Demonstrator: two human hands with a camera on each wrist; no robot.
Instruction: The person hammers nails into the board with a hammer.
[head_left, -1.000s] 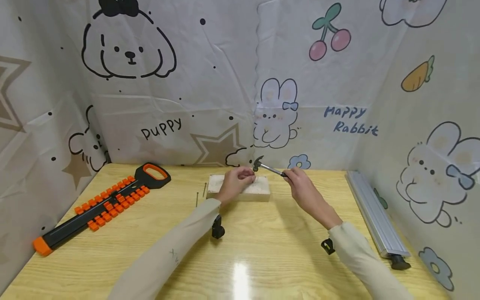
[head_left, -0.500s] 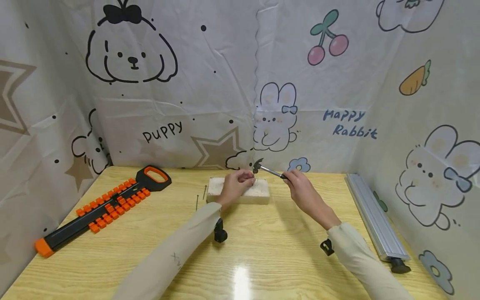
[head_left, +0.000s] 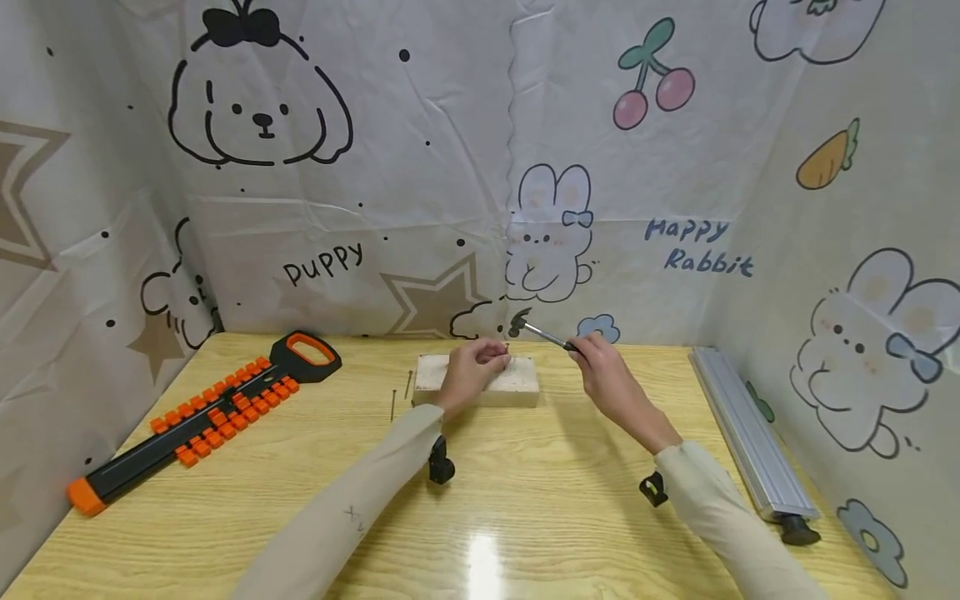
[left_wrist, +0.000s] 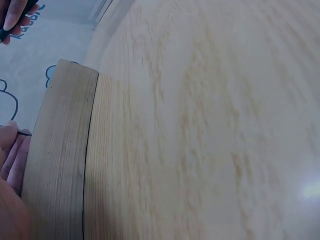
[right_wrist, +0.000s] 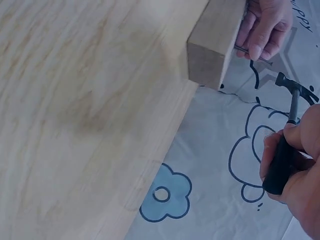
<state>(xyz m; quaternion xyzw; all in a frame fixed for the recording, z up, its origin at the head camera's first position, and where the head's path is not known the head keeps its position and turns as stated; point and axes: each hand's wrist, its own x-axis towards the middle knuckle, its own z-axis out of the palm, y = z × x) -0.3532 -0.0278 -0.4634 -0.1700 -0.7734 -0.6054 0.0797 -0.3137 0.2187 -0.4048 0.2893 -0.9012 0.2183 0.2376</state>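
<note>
Apparently, I'm at the nail-starting step: the left hand (head_left: 471,371) pinches one nail (right_wrist: 266,61) at the top of one block (head_left: 517,385); the right hand (head_left: 606,373) grips one hammer (right_wrist: 294,106), its head just above. Next, I judge, calls for a light, square tap. Two more nails (head_left: 393,405) lie on the table (head_left: 570,500) beside the block.

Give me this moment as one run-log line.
left hand: pinches nail at block | right hand: grips hammer, apart from nail | table: two more nails left of block
</note>
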